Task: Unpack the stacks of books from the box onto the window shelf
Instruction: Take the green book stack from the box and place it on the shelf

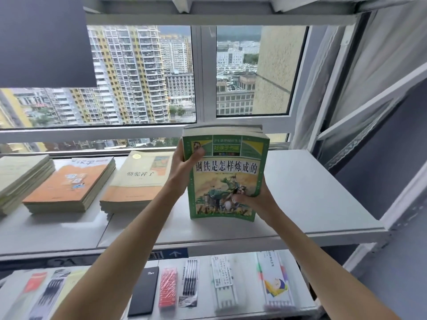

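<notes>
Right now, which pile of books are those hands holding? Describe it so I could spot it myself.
Find the white window shelf under the big window. On its right half, the left hand and right hand grip the green-covered stack. Unlike the orange and cream stacks lying flat to its left, it is tilted up, showing a rider on horseback.

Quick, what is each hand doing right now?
Left hand: closed on the upper left edge of the green books.
Right hand: closed on the lower right edge of the green books.
</notes>
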Demonstrator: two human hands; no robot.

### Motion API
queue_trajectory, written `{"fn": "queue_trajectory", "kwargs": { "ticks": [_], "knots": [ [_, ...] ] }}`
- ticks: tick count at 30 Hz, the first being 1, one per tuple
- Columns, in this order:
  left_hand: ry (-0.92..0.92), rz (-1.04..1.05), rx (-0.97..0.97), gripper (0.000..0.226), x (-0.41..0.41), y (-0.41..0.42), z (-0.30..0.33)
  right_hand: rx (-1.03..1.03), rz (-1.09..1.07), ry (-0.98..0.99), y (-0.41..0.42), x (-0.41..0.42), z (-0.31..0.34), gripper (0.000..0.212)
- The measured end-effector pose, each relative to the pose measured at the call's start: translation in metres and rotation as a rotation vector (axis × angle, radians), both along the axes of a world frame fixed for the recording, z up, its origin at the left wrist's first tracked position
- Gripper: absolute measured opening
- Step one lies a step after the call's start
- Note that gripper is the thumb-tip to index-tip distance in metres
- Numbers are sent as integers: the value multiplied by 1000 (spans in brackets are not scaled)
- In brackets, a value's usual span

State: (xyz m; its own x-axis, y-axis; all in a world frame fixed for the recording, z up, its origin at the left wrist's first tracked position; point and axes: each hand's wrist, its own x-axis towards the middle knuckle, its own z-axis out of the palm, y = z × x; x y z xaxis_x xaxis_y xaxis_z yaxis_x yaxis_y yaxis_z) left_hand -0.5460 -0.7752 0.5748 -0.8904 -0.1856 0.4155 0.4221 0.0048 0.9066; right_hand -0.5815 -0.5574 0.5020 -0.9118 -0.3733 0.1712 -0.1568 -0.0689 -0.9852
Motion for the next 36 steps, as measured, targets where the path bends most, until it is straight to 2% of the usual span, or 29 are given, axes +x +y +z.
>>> {"fn": "queue_trajectory", "kwargs": {
  "ticks": [3,8,11,13,16,17,20,22,24,25,26,28,31,36],
  "knots": [
    [-21,30,-83,103,2,2,-19,20,13,-12,2,3,-16,91],
    [-48,123,-20,80,-16,0,-23,84,-105,27,-6,1,-13,74],
    [-103,153,-51,76,-32,-8,-9,28,-43,-50,-13,-10,-1,72],
    [-240,160,-90,77,-50,-17,2,23,7,-129,-21,-19,16,69],
    [-575,77,74,57,-77,-32,13,57,11,-292,-32,-33,38,54],
    [-658,64,71,56,-84,-36,15,82,17,-327,-36,-37,42,44],
    [-780,14,35,45,-100,-46,11,212,36,-346,-45,-49,45,10],
    [-825,-33,54,36,-105,-49,4,246,24,-349,-50,-55,43,13],
    [-866,-65,50,45,-109,-51,-3,275,7,-367,-52,-59,38,12],
    [-880,-77,20,60,-111,-53,-9,292,-4,-383,-52,-60,35,11],
    [-894,-83,-38,74,-113,-54,-15,310,-19,-395,-52,-59,32,13],
    [-920,-78,-166,89,-115,-55,-25,359,-43,-405,-52,-58,27,21],
    [-935,-64,-192,93,-115,-55,-28,443,-64,-378,-52,-61,27,27],
    [-960,-18,-294,85,-107,-51,-2,563,-98,-357,-52,-63,31,31]
  ]
}}
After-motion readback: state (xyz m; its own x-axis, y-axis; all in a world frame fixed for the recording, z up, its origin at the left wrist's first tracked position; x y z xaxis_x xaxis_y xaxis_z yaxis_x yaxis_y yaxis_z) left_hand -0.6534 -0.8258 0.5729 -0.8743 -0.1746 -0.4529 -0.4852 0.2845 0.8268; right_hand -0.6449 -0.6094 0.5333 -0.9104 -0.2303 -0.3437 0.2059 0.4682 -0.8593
